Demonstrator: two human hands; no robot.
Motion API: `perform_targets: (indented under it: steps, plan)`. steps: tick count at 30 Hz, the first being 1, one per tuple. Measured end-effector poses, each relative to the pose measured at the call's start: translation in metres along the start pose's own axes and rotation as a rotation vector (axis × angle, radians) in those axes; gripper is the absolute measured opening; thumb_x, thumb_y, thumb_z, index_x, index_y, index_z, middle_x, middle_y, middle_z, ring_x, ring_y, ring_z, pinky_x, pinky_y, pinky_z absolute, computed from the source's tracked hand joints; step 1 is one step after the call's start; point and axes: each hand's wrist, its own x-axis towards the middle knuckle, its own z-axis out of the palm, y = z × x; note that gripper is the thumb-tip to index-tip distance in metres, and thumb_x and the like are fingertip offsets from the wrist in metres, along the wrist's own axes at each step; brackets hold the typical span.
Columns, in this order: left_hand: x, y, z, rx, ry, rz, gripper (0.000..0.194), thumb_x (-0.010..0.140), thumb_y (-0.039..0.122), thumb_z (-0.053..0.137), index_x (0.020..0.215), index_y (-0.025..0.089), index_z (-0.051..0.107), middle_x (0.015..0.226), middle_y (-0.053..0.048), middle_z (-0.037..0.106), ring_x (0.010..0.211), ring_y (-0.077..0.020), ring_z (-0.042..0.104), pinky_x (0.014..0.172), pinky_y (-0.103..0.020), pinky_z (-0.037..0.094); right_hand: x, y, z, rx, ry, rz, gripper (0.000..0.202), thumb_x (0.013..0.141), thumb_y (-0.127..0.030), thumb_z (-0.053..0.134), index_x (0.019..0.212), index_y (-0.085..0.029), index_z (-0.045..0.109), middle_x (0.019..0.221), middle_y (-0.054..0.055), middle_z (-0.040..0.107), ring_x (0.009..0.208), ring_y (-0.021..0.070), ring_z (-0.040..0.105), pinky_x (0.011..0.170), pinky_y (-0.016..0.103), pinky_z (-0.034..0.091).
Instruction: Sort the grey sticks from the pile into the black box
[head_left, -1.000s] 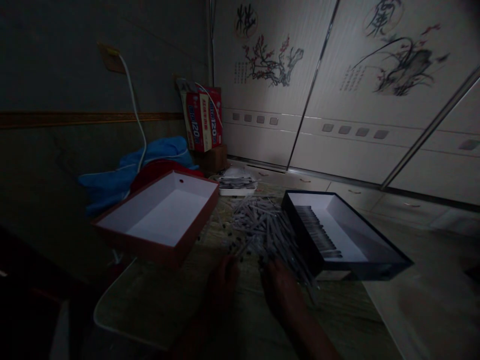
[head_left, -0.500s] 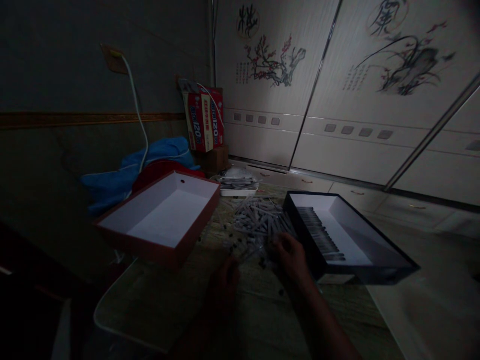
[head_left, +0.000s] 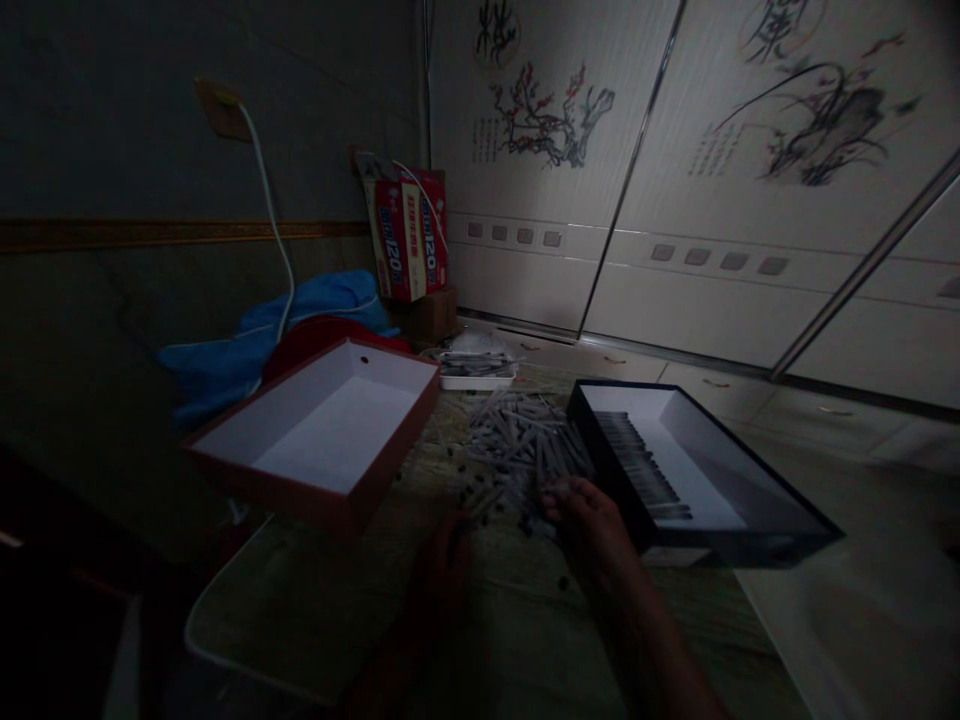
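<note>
Head view: right hand (head_left: 591, 515) is curled at slender sticks (head_left: 517, 432); whether anything is gripped by it or the left hand (head_left: 444, 555) cannot be told.

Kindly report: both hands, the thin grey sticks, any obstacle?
Left hand, shadowed, grip unclear. Right hand at heap of grey sticks, grip unclear. Dark rectangular box, white inside, close beside right hand.

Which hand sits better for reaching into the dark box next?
Right, probably: the right hand is by the thin sticks, close to the dark box; the left hand is farther off, nearer the red box.
</note>
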Motion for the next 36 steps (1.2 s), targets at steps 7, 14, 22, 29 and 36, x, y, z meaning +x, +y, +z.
perform_targets:
  steps: [7, 14, 22, 29, 36]
  plan:
    - [0.001, 0.021, 0.003, -0.045, -0.046, -0.044, 0.026, 0.069, 0.030, 0.054, 0.088, 0.014, 0.062, 0.088, -0.006, 0.068, 0.087, -0.0221, 0.062, 0.080, -0.032, 0.047, -0.020, 0.017, 0.013, 0.123, -0.061, 0.129, 0.029, 0.058, -0.026, 0.078, 0.079, -0.018, 0.060, 0.070, -0.001, 0.065, 0.059, 0.0122, 0.063, 0.055, 0.022, 0.047]
    - [0.003, 0.030, 0.022, -0.103, -0.190, -0.051, 0.024, 0.066, 0.030, 0.059, 0.084, 0.014, 0.064, 0.081, -0.002, 0.069, 0.077, -0.0183, 0.063, 0.072, -0.026, 0.048, -0.035, 0.030, 0.018, 0.129, -0.113, 0.112, 0.024, 0.060, -0.029, 0.077, 0.074, -0.017, 0.062, 0.067, -0.001, 0.063, 0.058, 0.0112, 0.058, 0.058, 0.023, 0.045]
    - [0.003, 0.023, 0.029, -0.122, -0.123, -0.083, 0.017, 0.062, 0.027, 0.061, 0.073, 0.015, 0.062, 0.068, 0.000, 0.066, 0.067, -0.0168, 0.061, 0.063, -0.026, 0.047, -0.037, 0.041, 0.016, 0.080, -0.129, 0.057, 0.021, 0.064, -0.029, 0.074, 0.077, -0.016, 0.064, 0.062, -0.001, 0.062, 0.057, 0.0105, 0.055, 0.055, 0.021, 0.040]
    - [0.011, 0.021, 0.021, -0.054, -0.064, -0.061, 0.018, 0.066, 0.030, 0.059, 0.075, 0.015, 0.061, 0.070, -0.002, 0.066, 0.070, -0.0180, 0.061, 0.066, -0.027, 0.047, -0.031, 0.035, 0.003, 0.134, -0.023, 0.017, 0.020, 0.065, -0.029, 0.073, 0.077, -0.018, 0.063, 0.072, 0.000, 0.065, 0.059, 0.0112, 0.056, 0.057, 0.023, 0.042]
    - [0.037, 0.018, 0.022, 0.197, 0.000, 0.016, 0.028, 0.068, 0.029, 0.058, 0.091, 0.013, 0.064, 0.089, -0.008, 0.069, 0.086, -0.0215, 0.063, 0.079, -0.032, 0.045, -0.026, 0.033, -0.008, 0.177, 0.047, -0.022, 0.022, 0.064, -0.030, 0.073, 0.081, -0.020, 0.060, 0.068, -0.004, 0.063, 0.057, 0.0089, 0.055, 0.054, 0.020, 0.041]
